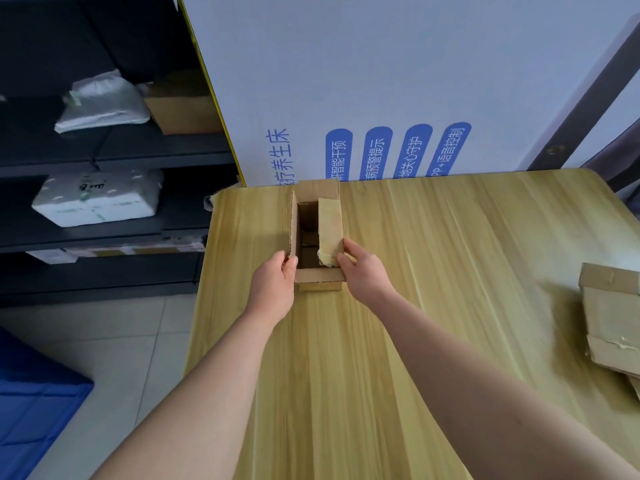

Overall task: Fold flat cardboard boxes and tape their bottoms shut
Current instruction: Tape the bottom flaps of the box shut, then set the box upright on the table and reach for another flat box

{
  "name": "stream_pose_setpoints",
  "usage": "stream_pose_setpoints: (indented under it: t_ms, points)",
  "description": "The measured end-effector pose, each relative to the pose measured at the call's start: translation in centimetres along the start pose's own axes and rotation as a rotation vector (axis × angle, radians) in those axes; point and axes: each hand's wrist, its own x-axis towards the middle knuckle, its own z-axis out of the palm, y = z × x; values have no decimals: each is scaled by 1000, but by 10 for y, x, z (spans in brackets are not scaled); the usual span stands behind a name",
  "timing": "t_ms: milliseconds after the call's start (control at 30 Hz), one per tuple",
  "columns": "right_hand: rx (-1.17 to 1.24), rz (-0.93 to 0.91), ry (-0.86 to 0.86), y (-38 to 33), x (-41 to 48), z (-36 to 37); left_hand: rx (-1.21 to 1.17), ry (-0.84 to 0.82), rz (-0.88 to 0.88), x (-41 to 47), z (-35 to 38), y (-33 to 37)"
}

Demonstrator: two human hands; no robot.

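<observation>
- Far left, low on the tiled floor: blue plastic crate [31, 403], cut off by the frame edge, contents out of sight.
- Above and behind it, dark shelving [114, 157]. On the upper shelf, a white wrapped parcel [104, 102] beside a brown carton [180, 112], that carton's inside hidden. On the shelf below, a second white parcel [98, 197], wrapped shut.
- Left hand [277, 285], stretched forward from the near edge, with thumb and fingertips pinching the near corner of the left flap [293, 223], which stands upright.
- Cardboard box [318, 280], standing mouth up on the wooden table [450, 271] near its far left corner, just in front of the white printed panel [381, 81]. Inside, in shadow, its own bottom flaps folded in. Near end flap turned outward, toward the arms.
- Right flap [330, 230], tipped inward over part of the mouth, with a crumpled scrap of clear tape [323, 256] stuck at its near end.
- Right hand [363, 275], gripping the near end of the right flap, with fingers curled against the taped corner and thumb on the outer edge.
- Far right, at the table's edge: flat cardboard pieces [613, 317] in a loose stack, well apart from the box, streaked with old tape and partly cut off by the frame.
</observation>
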Motion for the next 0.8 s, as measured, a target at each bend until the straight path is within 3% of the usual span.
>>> stream_pose_setpoints:
  t_ms: [333, 600, 800]
  points:
    - [-49, 16, 6, -11, 26, 6, 60, -44, -21, 26, -6, 3]
    - [-321, -51, 68, -28, -11, -17, 188, -80, 45, 9, -20, 14]
    - [-624, -196, 136, -37, -74, -55, 505, -54, 321, -38, -37, 61]
